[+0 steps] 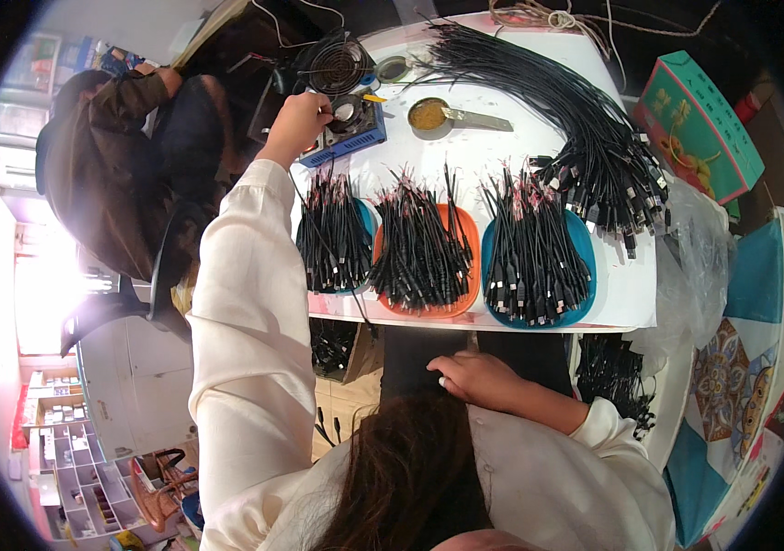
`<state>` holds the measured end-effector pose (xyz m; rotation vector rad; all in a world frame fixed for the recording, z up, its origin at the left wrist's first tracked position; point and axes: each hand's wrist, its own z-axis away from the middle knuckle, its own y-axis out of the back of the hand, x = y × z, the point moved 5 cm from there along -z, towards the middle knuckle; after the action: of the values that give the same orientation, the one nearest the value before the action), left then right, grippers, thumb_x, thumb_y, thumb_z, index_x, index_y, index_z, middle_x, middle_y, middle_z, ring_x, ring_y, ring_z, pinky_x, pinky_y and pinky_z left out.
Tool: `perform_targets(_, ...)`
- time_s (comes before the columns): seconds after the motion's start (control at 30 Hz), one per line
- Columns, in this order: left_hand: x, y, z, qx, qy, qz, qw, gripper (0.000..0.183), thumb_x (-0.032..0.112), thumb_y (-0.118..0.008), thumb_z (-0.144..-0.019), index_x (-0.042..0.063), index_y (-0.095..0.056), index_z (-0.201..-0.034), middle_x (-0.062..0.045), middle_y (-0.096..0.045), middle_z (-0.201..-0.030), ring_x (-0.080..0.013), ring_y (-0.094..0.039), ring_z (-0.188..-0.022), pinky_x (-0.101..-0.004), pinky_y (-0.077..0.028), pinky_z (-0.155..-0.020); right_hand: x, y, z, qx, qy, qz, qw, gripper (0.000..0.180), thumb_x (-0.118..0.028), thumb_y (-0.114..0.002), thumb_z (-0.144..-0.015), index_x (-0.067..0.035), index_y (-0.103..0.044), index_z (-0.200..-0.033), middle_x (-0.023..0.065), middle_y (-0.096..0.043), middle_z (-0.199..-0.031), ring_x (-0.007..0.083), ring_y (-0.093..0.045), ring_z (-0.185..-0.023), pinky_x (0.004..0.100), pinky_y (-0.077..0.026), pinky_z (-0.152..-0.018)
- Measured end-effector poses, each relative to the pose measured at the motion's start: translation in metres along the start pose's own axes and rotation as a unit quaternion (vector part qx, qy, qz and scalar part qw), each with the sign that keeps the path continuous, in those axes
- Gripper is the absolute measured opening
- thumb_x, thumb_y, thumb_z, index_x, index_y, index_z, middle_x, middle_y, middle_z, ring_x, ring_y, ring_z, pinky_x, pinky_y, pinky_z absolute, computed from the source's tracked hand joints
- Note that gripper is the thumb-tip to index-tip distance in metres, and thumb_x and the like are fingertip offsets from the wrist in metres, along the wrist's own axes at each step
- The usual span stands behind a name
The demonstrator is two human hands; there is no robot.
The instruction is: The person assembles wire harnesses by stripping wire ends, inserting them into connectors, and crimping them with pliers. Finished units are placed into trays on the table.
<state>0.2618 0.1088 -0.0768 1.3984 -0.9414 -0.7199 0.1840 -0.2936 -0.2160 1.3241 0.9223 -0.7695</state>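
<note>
My left hand [301,122] reaches over a small blue box-shaped heating device [357,138], its fingertips pinched beside a round pot of shiny silvery metal [344,112]. A thin black cable [318,237] runs from under that wrist, across the left tray and over the table edge; it appears held in the pinch, though the fingers hide its upper end. My right hand [481,380] rests at my lap, fingers loosely bent, with nothing visible in it. Before me, black cables with stripped reddish ends lie in a left blue tray [368,213], an orange tray [472,237] and a right blue tray [591,275].
A metal cup of brownish material [427,116] with a flat handle sits behind the trays. A long bundle of black cables [536,76] curves along the right. Behind the device stands a round fan [338,63]. Another person [116,179] sits at left. A green box [702,124] stands right.
</note>
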Motion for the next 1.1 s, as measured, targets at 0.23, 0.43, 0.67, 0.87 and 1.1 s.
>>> perform_targets(0.23, -0.002, -0.003, -0.003, -0.021, 0.026, -0.005, 0.999, 0.01, 0.004, -0.068, -0.075, 0.002, -0.066, -0.084, -0.02, -0.064, -0.076, -0.0364, -0.063, -0.075, -0.0403, -0.049, -0.069, 0.001, 0.0, 0.001, 0.009, 0.008, 0.0, 1.0, 0.025, -0.012, -0.054, -0.084, -0.008, -0.052, -0.109, 0.0141, -0.061, -0.087, 0.0325, -0.06, -0.086, 0.0428, -0.049, -0.075)
perform_targets(0.43, -0.001, -0.004, -0.003, -0.003, 0.014, -0.007, 1.0, 0.01, 0.004, -0.068, -0.074, 0.002, -0.066, -0.084, -0.02, -0.064, -0.075, -0.0369, -0.063, -0.074, -0.041, -0.049, -0.068, 0.002, -0.001, 0.002, 0.033, 0.016, 0.009, 0.999, 0.025, -0.015, -0.056, -0.084, -0.01, -0.053, -0.109, 0.0137, -0.06, -0.086, 0.0329, -0.06, -0.082, 0.0423, -0.05, -0.073)
perform_targets(0.67, 0.044, 0.052, 0.047, 0.076, 0.022, 0.117, 0.99, 0.009, 0.004, -0.063, -0.081, -0.003, -0.063, -0.088, -0.012, -0.064, -0.069, -0.0168, -0.063, -0.061, -0.029, -0.048, -0.061, -0.003, 0.003, 0.006, 0.041, -0.007, 0.009, 0.999, 0.022, -0.012, -0.054, -0.085, -0.008, -0.053, -0.107, 0.0154, -0.062, -0.092, 0.0345, -0.06, -0.09, 0.0437, -0.049, -0.076)
perform_targets(0.87, 0.153, 0.132, 0.201, 0.153, -0.009, 0.488, 0.859, 0.016, 0.009, -0.059, -0.09, 0.0, -0.059, -0.103, -0.002, -0.058, -0.08, -0.0046, -0.051, -0.065, -0.0171, -0.039, -0.058, -0.063, 0.046, 0.023, 0.244, 0.095, -0.044, 0.964, 0.021, -0.013, -0.053, -0.09, -0.003, -0.057, -0.108, 0.0139, -0.063, -0.099, 0.029, -0.061, -0.095, 0.0387, -0.048, -0.085)
perform_targets(1.1, 0.317, 0.081, 0.297, -0.023, -0.132, 0.771, 0.623, 0.02, 0.009, -0.058, -0.091, -0.002, -0.051, -0.107, -0.009, -0.063, -0.081, -0.0038, -0.047, -0.057, -0.0134, -0.034, -0.049, -0.145, 0.05, 0.087, 0.312, 0.175, -0.079, 0.93, 0.043, -0.018, -0.057, -0.088, 0.0, -0.041, -0.123, 0.0211, -0.052, -0.113, 0.0372, -0.051, -0.107, 0.0427, -0.04, -0.094)
